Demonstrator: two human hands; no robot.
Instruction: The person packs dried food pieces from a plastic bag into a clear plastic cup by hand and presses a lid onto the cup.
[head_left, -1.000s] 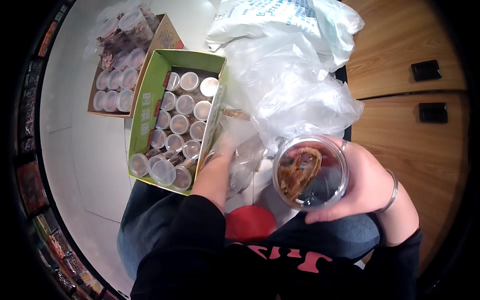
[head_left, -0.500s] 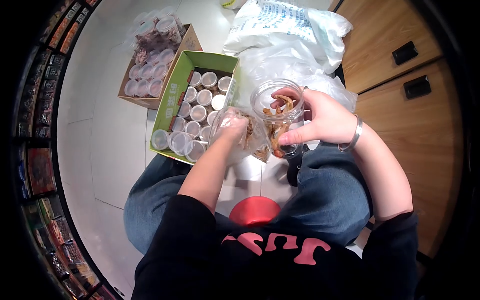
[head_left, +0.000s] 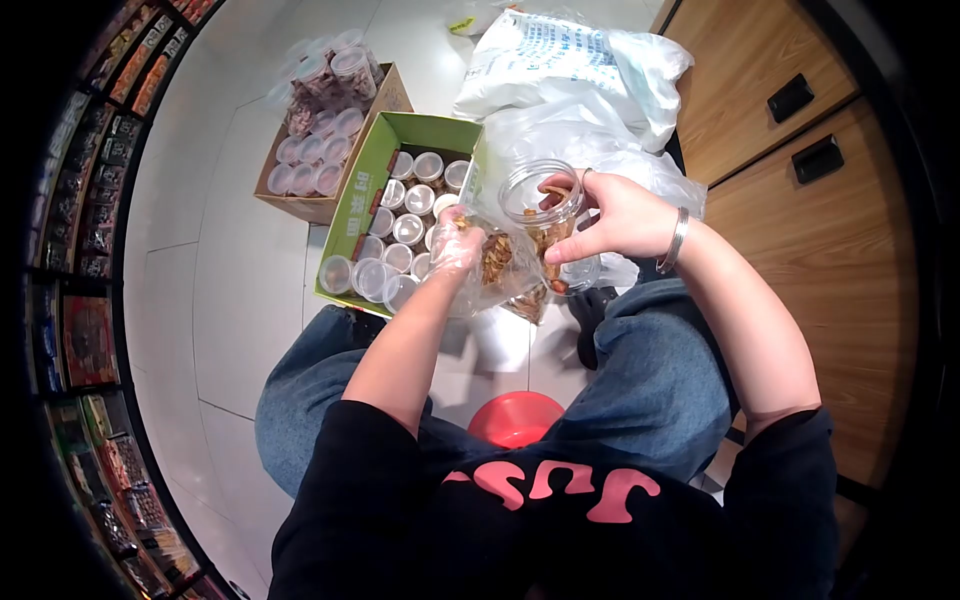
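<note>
My right hand (head_left: 615, 220) is wrapped round a clear plastic jar (head_left: 535, 205), which is tilted and partly filled with long brown dried food pieces. To its left is my left hand (head_left: 458, 243), in a thin clear plastic glove. Its fingers are curled, with a bit of the brown dried food (head_left: 463, 223) showing at them. A clear plastic bag (head_left: 510, 290) with more brown pieces lies between the two hands, touching or very near the left one. Glare on the glove and bag blurs their edges.
A green box (head_left: 345, 215) of lidded small jars stands left of my hands, with a cardboard box (head_left: 310, 208) of filled tubs behind it. White plastic bags (head_left: 580, 70) lie ahead. A red basin (head_left: 515, 418) sits between my legs. Wooden cabinets (head_left: 850, 230) line the right, shelves (head_left: 90, 340) the left.
My left hand has come up out of the plastic bag to its left side, brown food now showing at its fingers. My right hand still holds the jar, slightly shifted left.
</note>
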